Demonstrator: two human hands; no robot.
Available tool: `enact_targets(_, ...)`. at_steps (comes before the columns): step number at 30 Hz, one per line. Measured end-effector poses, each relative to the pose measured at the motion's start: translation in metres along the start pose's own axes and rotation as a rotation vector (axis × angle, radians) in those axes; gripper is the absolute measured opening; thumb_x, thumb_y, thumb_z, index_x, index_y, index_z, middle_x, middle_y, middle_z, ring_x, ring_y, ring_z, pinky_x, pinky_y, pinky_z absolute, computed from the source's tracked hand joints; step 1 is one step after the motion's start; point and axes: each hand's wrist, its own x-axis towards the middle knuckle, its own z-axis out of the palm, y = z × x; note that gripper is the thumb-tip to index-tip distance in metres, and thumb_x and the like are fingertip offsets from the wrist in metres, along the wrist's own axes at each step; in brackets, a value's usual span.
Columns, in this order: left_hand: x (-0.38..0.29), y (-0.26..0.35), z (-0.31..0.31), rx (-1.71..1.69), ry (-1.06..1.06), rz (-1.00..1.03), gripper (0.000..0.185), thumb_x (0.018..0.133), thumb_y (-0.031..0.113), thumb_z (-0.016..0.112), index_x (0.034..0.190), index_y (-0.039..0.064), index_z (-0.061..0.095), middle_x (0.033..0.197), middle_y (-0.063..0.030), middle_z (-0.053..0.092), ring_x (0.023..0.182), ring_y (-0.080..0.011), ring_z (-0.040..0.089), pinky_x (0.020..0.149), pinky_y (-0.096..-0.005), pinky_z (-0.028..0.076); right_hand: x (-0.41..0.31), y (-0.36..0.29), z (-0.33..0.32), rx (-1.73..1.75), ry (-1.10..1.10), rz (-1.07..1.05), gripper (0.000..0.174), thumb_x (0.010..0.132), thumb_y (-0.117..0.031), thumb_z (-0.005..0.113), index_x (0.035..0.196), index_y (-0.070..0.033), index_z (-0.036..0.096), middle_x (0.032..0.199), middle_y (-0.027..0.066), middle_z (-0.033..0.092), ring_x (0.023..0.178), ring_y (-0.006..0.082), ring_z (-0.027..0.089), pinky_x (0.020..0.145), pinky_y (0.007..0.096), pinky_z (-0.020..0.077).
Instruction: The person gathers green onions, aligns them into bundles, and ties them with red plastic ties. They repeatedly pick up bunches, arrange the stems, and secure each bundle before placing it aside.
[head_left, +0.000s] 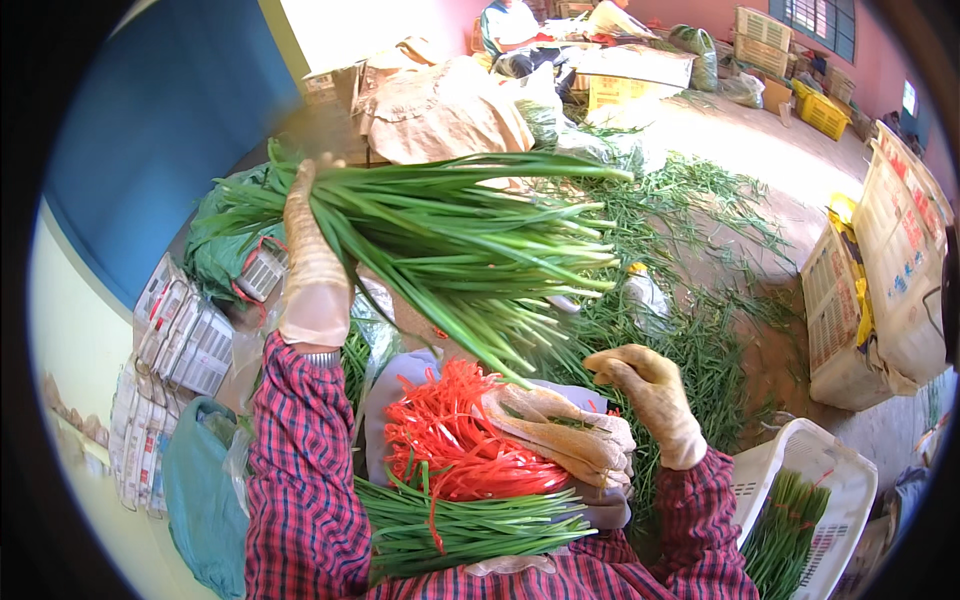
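Note:
My left hand, in a pale work glove, grips a large loose bunch of long green garlic chives. Their pale cut ends fan out to the right, and the leafy tips show left of my wrist. My right hand, also gloved, hangs apart from the bunch with its fingers curled together and nothing visible in them. Across my lap lie a heap of red plastic tie strips and a tan cloth or glove. Closer to my body rests a chive bundle with a red strip around it.
Loose chive trimmings litter the floor ahead. A white plastic basket with tied bundles stands at my right, below stacked crates. Flattened crates and a teal sack line the left. Another person sits at the back.

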Motion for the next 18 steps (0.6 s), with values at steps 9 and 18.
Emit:
enact_targets(9,0.002,0.007,0.028,-0.226,0.04,-0.039,0.03,0.096,0.028,0.073,0.112,0.004,0.065,0.098,-0.0115,0.071,0.085,-0.0271,0.07,0.08,-0.0414,0.062,0.056,0.003,0.046,0.48,-0.128,0.175,0.039,0.102,-0.027,0.066,0.133,-0.004,0.066,0.084,-0.0025,0.066,0.067,0.0066,0.059,0.065,0.0213,0.0479)
enact_targets(18,-0.014,-0.006,0.042,-0.274,0.023,-0.038,0.023,0.1,0.028,0.068,0.111,0.008,0.067,0.099,-0.0062,0.073,0.093,-0.0229,0.07,0.085,-0.0402,0.061,0.025,-0.002,0.027,0.112,-0.101,0.337,0.027,0.103,-0.028,0.066,0.114,-0.004,0.073,0.092,0.0024,0.074,0.068,0.0076,0.063,0.063,0.0229,0.0506)
